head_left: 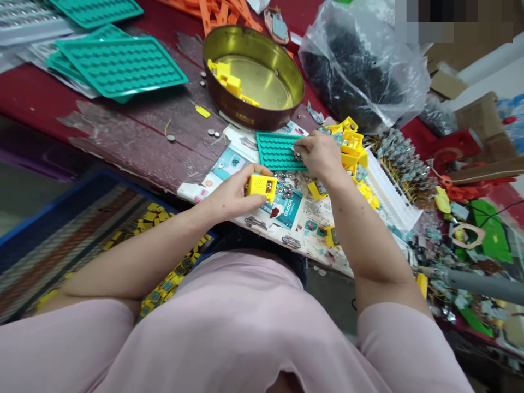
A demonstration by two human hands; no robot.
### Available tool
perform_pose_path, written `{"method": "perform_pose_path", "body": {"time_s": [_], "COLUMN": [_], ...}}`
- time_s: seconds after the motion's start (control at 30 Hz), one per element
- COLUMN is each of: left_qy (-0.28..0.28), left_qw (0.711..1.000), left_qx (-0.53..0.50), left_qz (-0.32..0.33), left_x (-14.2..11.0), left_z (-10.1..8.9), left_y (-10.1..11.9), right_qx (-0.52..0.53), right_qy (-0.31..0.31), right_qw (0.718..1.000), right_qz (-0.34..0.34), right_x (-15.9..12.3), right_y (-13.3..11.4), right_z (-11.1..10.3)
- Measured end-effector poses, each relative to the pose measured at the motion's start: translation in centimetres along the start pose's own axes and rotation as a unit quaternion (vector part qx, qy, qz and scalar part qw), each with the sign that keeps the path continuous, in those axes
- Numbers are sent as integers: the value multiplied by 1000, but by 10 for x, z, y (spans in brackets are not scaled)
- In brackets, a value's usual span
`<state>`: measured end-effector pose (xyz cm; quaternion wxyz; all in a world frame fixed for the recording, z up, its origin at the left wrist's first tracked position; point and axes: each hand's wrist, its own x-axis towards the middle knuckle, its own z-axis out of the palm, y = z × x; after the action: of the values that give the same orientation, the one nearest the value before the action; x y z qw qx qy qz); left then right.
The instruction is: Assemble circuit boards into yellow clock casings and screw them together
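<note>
The small yellow box (261, 186) is in the left hand (234, 192), up above the near part of a printed sheet (313, 226). The left hand is curled around the box, thumb on the near side and fingers on the far side. Shiny metal bits show in the box's open end. Loose silver bits (286, 191) lie on the sheet, just right of the box. The right hand (321, 155) has its fingertips bent close together over the right end of a green tray (278, 150). Shiny bits show by them, but I cannot tell if it grips any.

A big round tin (254, 115) stands behind the tray and blocks that side. To the right, a heap of yellow boxes (352, 147) crowds the right hand. The sheet's near side is close to the counter's (143, 123) front edge and the person's tummy. The most open room is on the left, with a few small discs (210, 132) lying there. Below that edge is a striped cloth (77, 224).
</note>
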<state>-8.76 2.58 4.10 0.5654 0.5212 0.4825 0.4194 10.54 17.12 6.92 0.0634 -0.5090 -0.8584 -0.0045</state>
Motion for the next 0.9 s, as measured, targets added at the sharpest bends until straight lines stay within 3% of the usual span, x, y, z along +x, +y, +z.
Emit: {"method": "perform_pose_path", "body": {"time_s": [0.13,0.37,0.53,0.63,0.73,0.9], "left_qy": [-5,-9,-3,9,16,-9], "left_qw": [1000,1000,1000,1000,999,997], "left_qx": [-3,2,-2,-20,-45,-73], "left_qz": [3,-1,-4,-5,-9,-5], "left_x": [0,1,1,2,4,6], "left_z": [-2,-2,0,1,4,16], "left_y": [-1,-4,-3,-4,-5,-9], "right_qx": [-36,3,51,151,273,202], "right_qy": [-44,-68,-43,35,111,207], "right_qw": [998,998,997,988,953,943], "right_qz": [1,3,24,-7,-76,-164], "right_x": [18,21,19,-6,-50,-105], "right_y": [3,4,-1,-15,-37,-58], "right_z": [6,3,0,-10,-22,-20]}}
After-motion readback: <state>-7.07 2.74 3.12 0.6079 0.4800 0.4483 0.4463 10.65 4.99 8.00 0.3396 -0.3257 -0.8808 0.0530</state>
